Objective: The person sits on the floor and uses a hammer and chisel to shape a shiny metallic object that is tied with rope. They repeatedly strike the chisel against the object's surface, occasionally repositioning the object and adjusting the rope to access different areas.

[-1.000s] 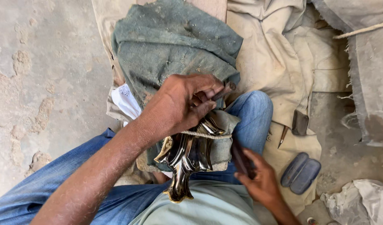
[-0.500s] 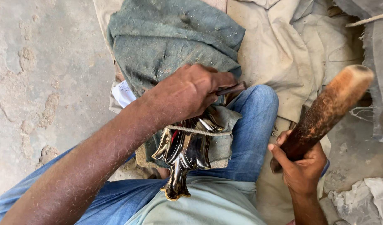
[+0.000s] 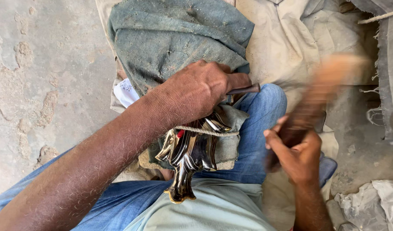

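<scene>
Even, soft daylight is seen throughout; the wooden mallet [image 3: 320, 100] is smeared by motion blur, and glare is reflected off the polished metal piece [image 3: 188, 156].

Wooden mallet [image 3: 322, 96] motion-blurred, head outline indistinct. Thin tool [image 3: 243, 90] mostly hidden inside left hand [image 3: 200, 92]. Metal piece [image 3: 190, 156] upper part covered.

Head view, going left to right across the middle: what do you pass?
Bare concrete floor → white paper scrap → left hand → thin dark tool → blue jeans knee → right hand gripping a blurred wooden mallet → frayed sacking.
</scene>
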